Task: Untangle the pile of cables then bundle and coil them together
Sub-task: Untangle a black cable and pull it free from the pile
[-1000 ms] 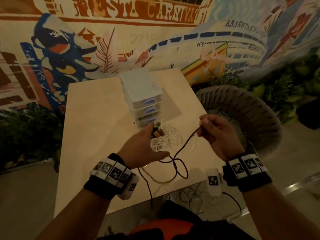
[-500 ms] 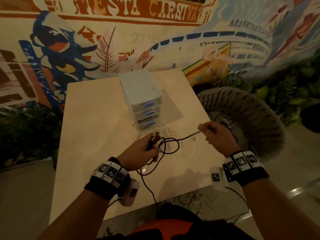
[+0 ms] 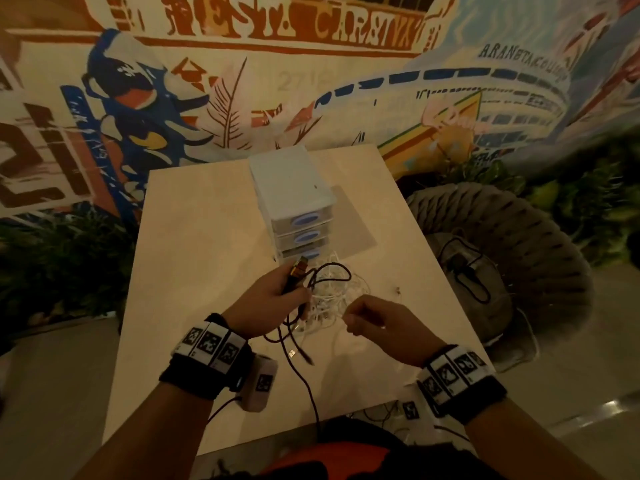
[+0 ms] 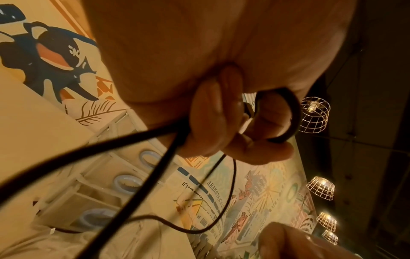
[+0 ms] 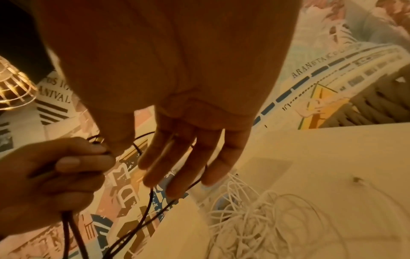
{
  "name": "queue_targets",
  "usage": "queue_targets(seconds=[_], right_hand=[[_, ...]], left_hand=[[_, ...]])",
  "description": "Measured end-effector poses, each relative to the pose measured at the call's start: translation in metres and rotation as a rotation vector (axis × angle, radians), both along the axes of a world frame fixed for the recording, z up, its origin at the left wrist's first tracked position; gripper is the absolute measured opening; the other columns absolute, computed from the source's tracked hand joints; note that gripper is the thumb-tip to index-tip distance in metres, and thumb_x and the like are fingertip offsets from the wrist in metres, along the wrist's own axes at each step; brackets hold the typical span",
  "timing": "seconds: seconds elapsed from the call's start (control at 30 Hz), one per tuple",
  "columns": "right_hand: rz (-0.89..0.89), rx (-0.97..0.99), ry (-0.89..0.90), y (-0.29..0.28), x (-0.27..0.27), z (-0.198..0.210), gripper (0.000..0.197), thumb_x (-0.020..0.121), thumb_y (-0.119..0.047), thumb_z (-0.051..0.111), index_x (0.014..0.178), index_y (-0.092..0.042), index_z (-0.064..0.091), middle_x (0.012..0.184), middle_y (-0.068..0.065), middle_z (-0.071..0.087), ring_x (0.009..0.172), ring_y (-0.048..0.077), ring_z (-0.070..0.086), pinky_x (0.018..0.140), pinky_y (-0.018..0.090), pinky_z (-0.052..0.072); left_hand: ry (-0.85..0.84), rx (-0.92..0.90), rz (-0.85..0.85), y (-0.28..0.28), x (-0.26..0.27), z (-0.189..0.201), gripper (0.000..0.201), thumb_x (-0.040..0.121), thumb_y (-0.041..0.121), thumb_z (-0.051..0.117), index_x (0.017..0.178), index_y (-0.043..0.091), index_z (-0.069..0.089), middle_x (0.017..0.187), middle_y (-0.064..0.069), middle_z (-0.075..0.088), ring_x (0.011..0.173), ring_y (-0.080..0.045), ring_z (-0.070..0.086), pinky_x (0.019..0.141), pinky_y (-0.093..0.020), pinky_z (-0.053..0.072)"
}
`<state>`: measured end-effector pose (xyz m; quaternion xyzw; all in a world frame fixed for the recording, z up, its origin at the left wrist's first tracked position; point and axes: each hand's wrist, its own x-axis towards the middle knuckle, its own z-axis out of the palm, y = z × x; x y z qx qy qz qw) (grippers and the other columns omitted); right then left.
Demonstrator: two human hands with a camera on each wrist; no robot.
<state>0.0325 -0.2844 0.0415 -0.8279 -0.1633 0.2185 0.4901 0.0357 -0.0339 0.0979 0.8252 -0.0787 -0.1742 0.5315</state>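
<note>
My left hand grips loops of the black cable just above the table, and a USB plug sticks up out of the fist. In the left wrist view its fingers curl round the black cable. My right hand hovers close to the right of it with relaxed, nearly straight fingers beside the black strands, holding nothing I can see. The tangled white cables lie on the table between and behind both hands, also seen in the right wrist view.
A white three-drawer unit stands on the light wooden table just behind the cables. A woven round chair with a dark cable on its seat sits to the right. The mural wall rises behind, and plants flank the table.
My right hand has let go of the stretched black cable and moved left, close to my left hand. The black cable now hangs in loops from the left hand.
</note>
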Motion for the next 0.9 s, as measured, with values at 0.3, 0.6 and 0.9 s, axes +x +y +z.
queue_targets(seconds=[0.3, 0.6, 0.9], right_hand=[[-0.009, -0.124, -0.53, -0.01, 0.04, 0.016, 0.046, 0.085, -0.026, 0.076, 0.128, -0.027, 0.059, 0.125, -0.011, 0.056, 0.116, 0.002, 0.053, 0.1, 0.014, 0.038], [-0.145, -0.046, 0.088, -0.057, 0.044, -0.009, 0.065, 0.081, -0.065, 0.067, 0.068, -0.002, 0.066, 0.057, 0.008, 0.058, 0.056, 0.017, 0.059, 0.067, 0.033, 0.05], [0.057, -0.289, 0.281, -0.095, 0.002, -0.029, 0.06, 0.061, -0.087, 0.068, 0.069, -0.027, 0.07, 0.067, -0.001, 0.062, 0.069, 0.016, 0.06, 0.078, 0.04, 0.051]], left_hand=[[0.018, -0.016, -0.084, -0.001, -0.003, 0.018, 0.014, 0.097, -0.003, 0.053, 0.089, 0.002, 0.044, 0.065, -0.008, 0.061, 0.054, -0.009, 0.053, 0.058, -0.012, 0.042], [-0.073, 0.086, 0.113, 0.018, 0.004, 0.017, 0.037, 0.098, 0.008, 0.059, 0.076, 0.037, 0.052, 0.064, 0.002, 0.063, 0.051, -0.002, 0.049, 0.056, -0.015, 0.039], [-0.068, -0.022, 0.215, 0.008, -0.002, 0.038, 0.027, 0.106, 0.017, 0.046, 0.088, 0.035, 0.057, 0.065, 0.006, 0.072, 0.044, 0.003, 0.052, 0.058, -0.02, 0.035]])
